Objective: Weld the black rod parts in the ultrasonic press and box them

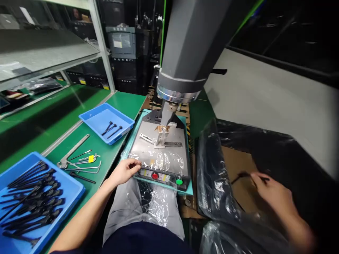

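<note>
My right hand (275,194) is closed on a thin black rod-shaped part (241,175) with a knob-like head, over the plastic-lined box (217,176) at my right; the part is slightly blurred. At the front left corner of a bench machine (164,160), my left hand (127,171) touches the clear film, thumb and forefinger close together; whatever lies between them is hidden. A metal fixture (160,139) stands on the machine's plate beneath a large grey press head (182,53). Red (154,175) and green (179,181) buttons sit on its front panel.
Left on the green bench, a blue tray (76,197) holds many black rod-shaped parts; another blue tray (88,118) holds several. Hex keys (90,167) and a wrench (76,148) lie between the trays. A metal shelf (47,49) stands behind, with stacked crates (122,46).
</note>
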The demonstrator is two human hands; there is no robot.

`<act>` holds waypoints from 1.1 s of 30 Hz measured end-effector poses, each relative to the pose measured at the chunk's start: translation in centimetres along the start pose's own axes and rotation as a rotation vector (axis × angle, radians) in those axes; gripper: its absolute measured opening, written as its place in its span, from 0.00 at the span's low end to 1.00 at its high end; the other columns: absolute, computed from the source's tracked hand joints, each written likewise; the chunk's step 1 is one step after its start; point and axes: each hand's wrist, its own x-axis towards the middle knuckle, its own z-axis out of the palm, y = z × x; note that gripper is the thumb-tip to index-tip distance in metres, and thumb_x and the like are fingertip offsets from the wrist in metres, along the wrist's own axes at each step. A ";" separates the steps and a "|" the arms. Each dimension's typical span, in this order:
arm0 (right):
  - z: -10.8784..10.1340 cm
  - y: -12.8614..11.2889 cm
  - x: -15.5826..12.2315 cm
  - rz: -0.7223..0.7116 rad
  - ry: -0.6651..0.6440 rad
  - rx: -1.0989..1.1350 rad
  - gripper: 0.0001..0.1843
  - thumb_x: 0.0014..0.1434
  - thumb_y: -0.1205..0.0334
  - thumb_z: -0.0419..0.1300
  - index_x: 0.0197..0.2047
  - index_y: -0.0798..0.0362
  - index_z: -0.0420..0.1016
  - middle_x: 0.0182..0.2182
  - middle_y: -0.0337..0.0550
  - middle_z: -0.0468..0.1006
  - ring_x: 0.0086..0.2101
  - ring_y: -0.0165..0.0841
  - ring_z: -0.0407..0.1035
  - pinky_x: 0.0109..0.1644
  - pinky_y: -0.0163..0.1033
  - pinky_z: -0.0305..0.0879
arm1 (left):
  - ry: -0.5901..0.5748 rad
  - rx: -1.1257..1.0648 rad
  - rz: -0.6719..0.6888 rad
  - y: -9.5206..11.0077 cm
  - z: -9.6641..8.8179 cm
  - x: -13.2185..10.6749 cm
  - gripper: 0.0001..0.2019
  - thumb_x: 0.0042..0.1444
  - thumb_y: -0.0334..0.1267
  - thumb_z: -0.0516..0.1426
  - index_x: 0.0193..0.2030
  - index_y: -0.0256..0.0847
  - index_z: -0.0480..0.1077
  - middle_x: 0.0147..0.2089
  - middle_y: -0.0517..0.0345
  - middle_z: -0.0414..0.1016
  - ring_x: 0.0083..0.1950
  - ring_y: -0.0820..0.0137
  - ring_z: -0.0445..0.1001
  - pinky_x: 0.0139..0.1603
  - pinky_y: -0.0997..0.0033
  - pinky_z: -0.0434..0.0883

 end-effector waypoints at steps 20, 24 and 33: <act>15.4 -4.7 -25.3 -0.182 -0.758 0.660 0.16 0.58 0.46 0.64 0.35 0.52 0.77 0.27 0.42 0.76 0.28 0.33 0.70 0.33 0.38 0.71 | 0.279 -0.321 0.236 4.7 5.3 -2.7 0.17 0.47 0.43 0.68 0.43 0.39 0.79 0.34 0.56 0.77 0.34 0.71 0.72 0.38 0.70 0.71; 15.4 -4.6 -25.1 -0.462 -0.688 0.451 0.20 0.58 0.44 0.63 0.44 0.52 0.78 0.41 0.50 0.79 0.43 0.42 0.73 0.49 0.47 0.70 | 0.221 -0.390 0.166 4.2 5.7 -4.3 0.18 0.47 0.46 0.67 0.43 0.38 0.79 0.35 0.55 0.77 0.34 0.70 0.74 0.37 0.70 0.72; 17.7 -3.0 -26.9 -0.172 -1.126 0.393 0.28 0.54 0.37 0.65 0.41 0.56 0.74 0.26 0.41 0.76 0.23 0.30 0.67 0.29 0.36 0.68 | 0.733 0.217 0.246 1.7 -4.4 -18.0 0.17 0.57 0.39 0.61 0.52 0.39 0.74 0.49 0.47 0.78 0.50 0.65 0.77 0.53 0.65 0.73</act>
